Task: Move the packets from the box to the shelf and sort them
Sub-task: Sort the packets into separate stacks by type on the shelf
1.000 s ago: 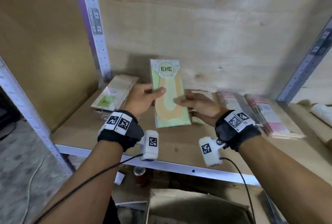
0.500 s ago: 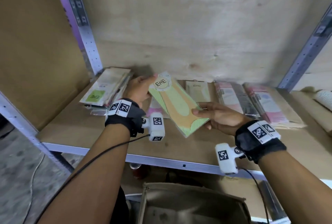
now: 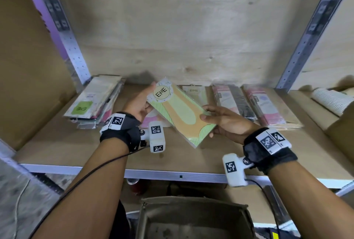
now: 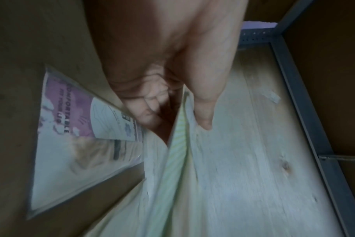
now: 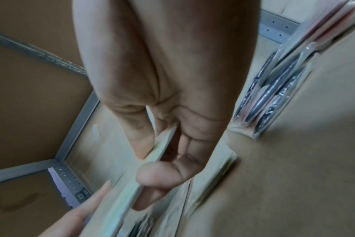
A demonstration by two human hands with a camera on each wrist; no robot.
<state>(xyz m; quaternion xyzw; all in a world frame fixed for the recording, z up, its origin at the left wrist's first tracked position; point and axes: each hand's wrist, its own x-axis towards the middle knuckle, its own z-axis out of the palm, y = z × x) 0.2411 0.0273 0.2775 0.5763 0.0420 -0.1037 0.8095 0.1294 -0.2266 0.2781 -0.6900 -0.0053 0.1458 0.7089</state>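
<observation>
Both hands hold one green and orange ENE packet (image 3: 180, 112) tilted over the wooden shelf (image 3: 191, 158). My left hand (image 3: 139, 102) grips its top end, thumb on the front (image 4: 203, 118), fingers curled behind. My right hand (image 3: 216, 119) pinches its lower right edge (image 5: 152, 154) between thumb and fingers. A pink packet (image 3: 151, 118) lies flat on the shelf under the held one. A stack of packets with a green ENE label (image 3: 92, 100) lies at the left. A beige ENE packet (image 3: 195, 93) and pink packet rows (image 3: 264, 104) lie at the right.
An open cardboard box (image 3: 193, 219) stands below the shelf edge. Grey metal uprights (image 3: 63, 27) frame the bay at left and right (image 3: 310, 31). A plywood back wall closes the shelf. White ribbed cups (image 3: 331, 100) lie in the bay to the right.
The held packet went from upright to tilted with its top toward the left and came lower over the shelf. Both hands kept their hold; the right hand slid toward the lower end.
</observation>
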